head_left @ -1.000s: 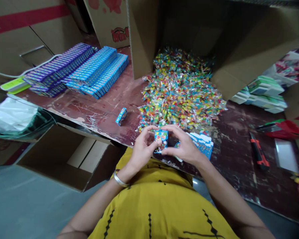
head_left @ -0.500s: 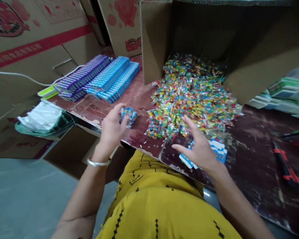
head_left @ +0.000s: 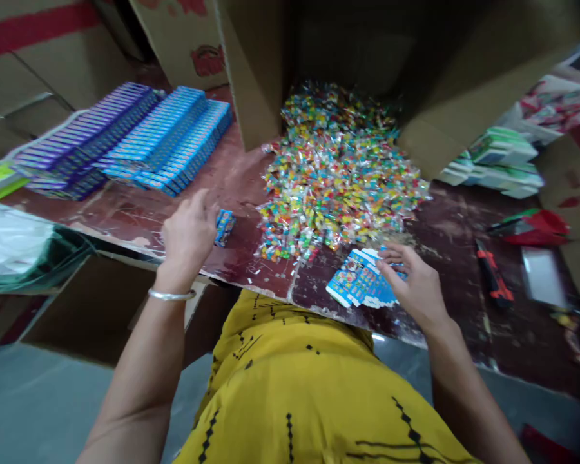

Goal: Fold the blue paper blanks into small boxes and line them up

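Observation:
My left hand [head_left: 188, 232] rests curled on the table edge, its fingertips closed on a small blue candy box [head_left: 225, 227] that lies on the worn red table [head_left: 140, 216]. My right hand [head_left: 415, 287] lies with fingers stretched out on a fanned stack of flat blue cartons [head_left: 357, 283] near the front edge. Just beyond both hands spreads a heap of small clear packets with coloured candies [head_left: 338, 174].
A big cardboard box [head_left: 256, 77] lies open on its side behind the heap. Rows of filled blue boxes [head_left: 174, 138] and purple boxes [head_left: 77, 145] line the left. An orange-black utility knife [head_left: 493, 280], green-white cartons [head_left: 502, 161] and a white bag [head_left: 9, 238] lie around.
Both hands held one small blue box at my chest. My left hand carried it left and down to the table. My right hand dropped onto the flat cartons.

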A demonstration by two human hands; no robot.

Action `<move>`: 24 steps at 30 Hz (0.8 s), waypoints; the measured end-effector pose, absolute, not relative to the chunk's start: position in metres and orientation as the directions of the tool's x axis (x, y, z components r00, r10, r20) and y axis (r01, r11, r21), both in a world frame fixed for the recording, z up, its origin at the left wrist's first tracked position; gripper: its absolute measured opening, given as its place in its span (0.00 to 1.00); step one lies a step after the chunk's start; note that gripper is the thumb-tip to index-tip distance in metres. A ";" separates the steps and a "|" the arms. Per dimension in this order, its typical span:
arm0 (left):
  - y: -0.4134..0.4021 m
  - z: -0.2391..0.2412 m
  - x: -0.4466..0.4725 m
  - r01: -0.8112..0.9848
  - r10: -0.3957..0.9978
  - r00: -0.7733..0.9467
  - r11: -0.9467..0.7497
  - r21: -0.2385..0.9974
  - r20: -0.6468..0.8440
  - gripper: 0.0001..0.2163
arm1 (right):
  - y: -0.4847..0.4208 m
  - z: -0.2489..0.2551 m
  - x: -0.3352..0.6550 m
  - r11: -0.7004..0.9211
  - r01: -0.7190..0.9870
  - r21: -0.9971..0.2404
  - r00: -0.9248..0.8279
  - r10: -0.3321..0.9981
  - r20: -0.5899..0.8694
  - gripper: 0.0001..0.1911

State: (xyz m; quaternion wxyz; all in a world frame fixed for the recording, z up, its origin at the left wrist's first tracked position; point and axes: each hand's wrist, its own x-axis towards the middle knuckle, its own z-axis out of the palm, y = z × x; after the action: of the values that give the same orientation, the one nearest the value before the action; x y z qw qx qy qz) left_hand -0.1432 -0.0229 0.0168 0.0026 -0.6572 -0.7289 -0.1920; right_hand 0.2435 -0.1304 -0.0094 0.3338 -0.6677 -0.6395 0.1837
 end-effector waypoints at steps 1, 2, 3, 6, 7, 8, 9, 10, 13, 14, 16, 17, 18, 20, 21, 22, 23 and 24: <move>-0.031 0.017 -0.133 0.944 0.941 -0.120 0.009 0.329 0.316 0.20 | -0.131 -0.011 0.246 0.031 0.764 -0.644 0.114 0.977 0.182 0.17; -0.041 0.016 -0.119 0.917 0.933 -0.068 -0.081 0.390 0.353 0.19 | -0.131 -0.013 0.247 0.030 0.801 -0.598 0.095 0.980 0.177 0.14; -0.052 0.013 -0.103 0.867 0.936 0.027 -0.197 0.458 0.351 0.18 | -0.130 -0.015 0.247 0.036 0.839 -0.543 0.067 0.983 0.169 0.12; -0.085 -0.004 -0.044 0.680 0.879 0.415 -0.471 0.562 0.234 0.17 | -0.126 -0.022 0.240 0.040 0.942 -0.334 0.022 0.984 0.178 0.14; -0.094 -0.011 -0.024 0.664 0.842 0.514 -0.510 0.547 0.161 0.20 | -0.124 -0.024 0.236 0.027 0.964 -0.264 0.026 0.980 0.195 0.16; -0.100 -0.018 -0.007 0.680 0.833 0.541 -0.512 0.524 0.112 0.23 | -0.121 -0.025 0.233 0.016 0.978 -0.206 0.029 0.977 0.211 0.19; -0.104 -0.023 0.007 0.700 0.828 0.558 -0.511 0.499 0.065 0.26 | -0.119 -0.026 0.231 0.013 0.986 -0.167 0.024 0.976 0.218 0.20; -0.106 -0.027 0.018 0.726 0.828 0.561 -0.503 0.469 0.020 0.28 | -0.116 -0.027 0.228 0.020 0.989 -0.147 0.012 0.977 0.213 0.21; -0.106 -0.033 0.034 0.781 0.840 0.539 -0.469 0.413 -0.065 0.33 | -0.109 -0.031 0.226 0.042 0.984 -0.173 -0.007 0.980 0.196 0.20; -0.105 -0.034 0.034 0.786 0.842 0.534 -0.462 0.411 -0.076 0.33 | -0.108 -0.031 0.226 0.038 0.978 -0.207 0.008 0.977 0.215 0.18; -0.104 -0.035 0.033 0.782 0.842 0.533 -0.457 0.424 -0.076 0.33 | -0.106 -0.031 0.227 0.029 0.953 -0.303 0.064 0.954 0.293 0.14; -0.105 -0.035 0.031 0.776 0.843 0.534 -0.458 0.433 -0.065 0.33 | -0.106 -0.030 0.228 0.032 0.932 -0.360 0.098 0.936 0.337 0.12; -0.106 -0.035 0.030 0.768 0.843 0.535 -0.462 0.444 -0.049 0.31 | -0.107 -0.027 0.228 0.037 0.907 -0.420 0.135 0.919 0.371 0.11; -0.109 -0.034 0.028 0.740 0.845 0.535 -0.477 0.474 0.015 0.30 | -0.110 -0.019 0.227 0.045 0.824 -0.565 0.216 0.897 0.386 0.09; -0.111 -0.032 0.028 0.716 0.844 0.533 -0.490 0.497 0.064 0.30 | -0.112 -0.014 0.225 0.049 0.756 -0.653 0.257 0.895 0.364 0.09; -0.112 -0.031 0.028 0.684 0.839 0.530 -0.509 0.523 0.123 0.31 | -0.114 -0.009 0.222 0.051 0.668 -0.743 0.291 0.901 0.323 0.09; -0.113 -0.028 0.028 0.647 0.832 0.525 -0.529 0.550 0.182 0.33 | -0.116 -0.004 0.219 0.049 0.565 -0.823 0.312 0.911 0.268 0.09; -0.114 -0.025 0.029 0.609 0.824 0.517 -0.545 0.576 0.232 0.35 | -0.117 0.000 0.216 0.041 0.459 -0.887 0.318 0.925 0.207 0.10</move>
State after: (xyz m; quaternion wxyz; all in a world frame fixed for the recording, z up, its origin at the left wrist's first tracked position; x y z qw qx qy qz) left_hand 0.0286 -0.1141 -0.0252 -0.2169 -0.8436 -0.4247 -0.2469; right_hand 0.2156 -0.1169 -0.0001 0.4863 -0.6498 -0.5327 0.2395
